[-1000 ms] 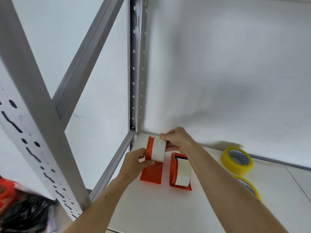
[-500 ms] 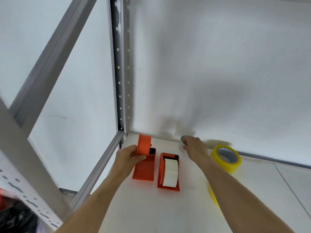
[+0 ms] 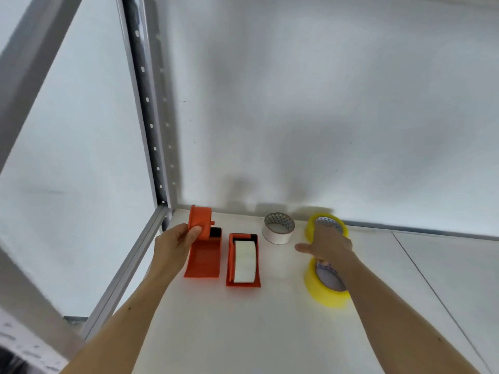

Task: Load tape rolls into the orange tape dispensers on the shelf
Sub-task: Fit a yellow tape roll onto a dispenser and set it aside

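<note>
Two orange tape dispensers stand side by side on the white shelf (image 3: 243,333). The left dispenser (image 3: 204,257) has a bare orange hub, and my left hand (image 3: 176,242) grips that hub from the left. The right dispenser (image 3: 244,261) holds a white tape roll. A loose white tape roll (image 3: 279,233) lies flat near the back wall. My right hand (image 3: 328,245) hovers with its thumb spread, fingers at the near rim of the far yellow tape roll (image 3: 313,225). A second yellow roll (image 3: 321,291) lies under my right wrist, partly hidden.
A grey perforated metal upright (image 3: 151,117) and a side rail (image 3: 129,268) bound the shelf on the left. The white back wall (image 3: 324,117) rises just behind the rolls. A panel seam (image 3: 437,300) runs across the shelf on the right.
The white roll came off the left dispenser's hub and now lies flat by the back wall. My right hand let it go and moved right to the yellow rolls. My left hand kept its hold.
</note>
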Demonstrator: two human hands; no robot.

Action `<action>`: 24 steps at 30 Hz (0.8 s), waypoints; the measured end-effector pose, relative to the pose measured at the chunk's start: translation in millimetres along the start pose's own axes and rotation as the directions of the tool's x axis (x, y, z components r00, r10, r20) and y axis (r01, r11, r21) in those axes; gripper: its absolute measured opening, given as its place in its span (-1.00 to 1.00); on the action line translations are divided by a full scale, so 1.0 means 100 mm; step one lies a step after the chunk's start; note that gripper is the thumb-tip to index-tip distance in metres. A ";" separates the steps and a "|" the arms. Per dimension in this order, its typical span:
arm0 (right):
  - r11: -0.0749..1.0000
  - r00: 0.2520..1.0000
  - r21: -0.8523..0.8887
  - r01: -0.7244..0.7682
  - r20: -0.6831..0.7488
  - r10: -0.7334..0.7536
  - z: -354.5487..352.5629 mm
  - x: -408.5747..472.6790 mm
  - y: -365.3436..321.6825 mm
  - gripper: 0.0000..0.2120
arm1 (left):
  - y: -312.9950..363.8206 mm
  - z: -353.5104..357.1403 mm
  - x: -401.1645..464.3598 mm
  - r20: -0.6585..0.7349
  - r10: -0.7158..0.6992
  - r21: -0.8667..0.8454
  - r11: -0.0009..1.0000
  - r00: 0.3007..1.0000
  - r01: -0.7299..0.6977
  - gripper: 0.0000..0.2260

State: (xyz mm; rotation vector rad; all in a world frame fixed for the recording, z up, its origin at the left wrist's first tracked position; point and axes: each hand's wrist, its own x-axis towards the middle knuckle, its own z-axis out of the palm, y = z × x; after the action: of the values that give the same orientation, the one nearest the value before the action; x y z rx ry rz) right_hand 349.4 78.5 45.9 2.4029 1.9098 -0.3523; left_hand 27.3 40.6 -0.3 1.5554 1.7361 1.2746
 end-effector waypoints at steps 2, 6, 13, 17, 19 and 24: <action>0.999 0.994 -0.018 -0.051 0.092 0.052 0.05 -0.12 0.09 -0.53 | 0.02 0.00 -0.01 0.004 0.004 0.007 1.000 1.000 -0.004 -0.57; 0.991 0.985 0.074 -0.108 0.140 0.097 0.19 -0.29 0.12 -0.61 | -0.01 0.01 -0.02 0.002 0.029 0.002 1.000 1.000 -0.029 -0.66; 0.867 0.993 0.492 -0.075 -0.038 0.108 -0.47 -0.38 -0.08 -0.68 | -0.04 -0.03 -0.03 0.032 0.018 -0.114 0.993 0.999 -0.014 -0.78; 0.524 0.997 0.848 0.076 -0.059 -0.050 -0.82 -0.56 -0.64 -0.71 | -0.08 -0.07 -0.07 0.053 0.015 -0.129 0.992 0.998 -0.008 -0.68; 0.379 0.990 0.925 0.028 0.026 -0.137 -0.79 -0.68 -0.95 -0.76 | -0.08 -0.11 -0.10 0.050 0.011 -0.148 0.989 0.999 -0.004 -0.59; 0.248 0.962 0.964 -0.095 0.153 -0.226 -0.44 -0.74 -1.49 -0.61 | -0.07 -0.18 -0.20 0.010 -0.004 -0.165 0.986 1.000 0.005 -0.59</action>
State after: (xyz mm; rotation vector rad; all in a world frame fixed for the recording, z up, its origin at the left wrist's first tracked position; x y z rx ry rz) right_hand 196.4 51.4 119.3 2.4599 1.8678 -2.4129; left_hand 13.7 16.4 -2.6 1.4600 1.5835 1.3687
